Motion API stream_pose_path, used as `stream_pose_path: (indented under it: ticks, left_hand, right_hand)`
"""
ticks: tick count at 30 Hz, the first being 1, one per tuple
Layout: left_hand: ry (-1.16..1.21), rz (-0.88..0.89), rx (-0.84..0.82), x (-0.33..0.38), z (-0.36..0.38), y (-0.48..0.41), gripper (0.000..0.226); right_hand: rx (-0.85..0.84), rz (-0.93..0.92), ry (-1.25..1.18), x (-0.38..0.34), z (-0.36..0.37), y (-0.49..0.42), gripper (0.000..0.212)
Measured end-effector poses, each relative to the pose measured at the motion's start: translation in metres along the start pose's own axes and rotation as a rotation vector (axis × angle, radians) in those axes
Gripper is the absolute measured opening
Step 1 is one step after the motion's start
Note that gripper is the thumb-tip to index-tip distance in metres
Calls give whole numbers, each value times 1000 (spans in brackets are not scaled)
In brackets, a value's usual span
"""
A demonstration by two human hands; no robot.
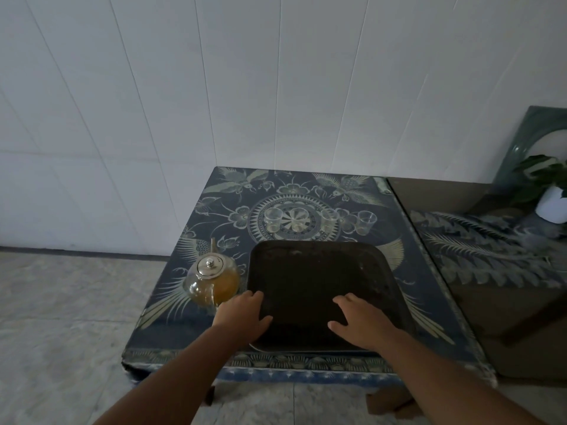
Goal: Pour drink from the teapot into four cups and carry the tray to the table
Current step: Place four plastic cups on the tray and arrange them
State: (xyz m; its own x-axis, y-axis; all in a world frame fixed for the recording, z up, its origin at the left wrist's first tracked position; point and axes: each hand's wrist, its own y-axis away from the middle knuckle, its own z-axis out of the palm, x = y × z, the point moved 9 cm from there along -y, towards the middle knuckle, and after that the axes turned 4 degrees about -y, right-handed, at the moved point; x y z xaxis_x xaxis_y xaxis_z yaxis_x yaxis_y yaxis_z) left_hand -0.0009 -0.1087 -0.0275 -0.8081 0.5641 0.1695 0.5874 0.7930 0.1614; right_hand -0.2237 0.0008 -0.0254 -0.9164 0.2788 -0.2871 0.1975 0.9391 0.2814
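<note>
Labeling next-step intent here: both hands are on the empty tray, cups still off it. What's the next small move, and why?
Probably reach the right hand forward to a cup and set it on the tray. All four cups stand on the cloth behind the tray, seemingly nearly empty, and the teapot sits untouched beside the left hand.

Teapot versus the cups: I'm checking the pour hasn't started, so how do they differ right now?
The teapot holds plenty of amber drink; the four cups show at most a faint tint at the bottom. The teapot is round with a metal lid; the cups are open-topped and smaller. The teapot sits left of the dark tray; the cups stand in a row behind it. Both are clear and rest on the patterned cloth, off the tray.
</note>
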Motion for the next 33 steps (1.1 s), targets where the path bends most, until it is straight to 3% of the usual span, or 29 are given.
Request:
stream_pose_path:
  ticks: [7, 18, 33]
  left_hand:
    - [29, 68, -11, -12, -4, -15, 38]
    - [13, 95, -71, -2, -5, -42, 32]
    - [-9, -26, -133, 21, -4, -126, 34]
  right_hand:
    - [39, 37, -22, -25, 0, -11, 66]
    - [-102, 49, 22, -35, 4, -33, 60]
    - [-141, -5, -92, 24, -24, -125, 57]
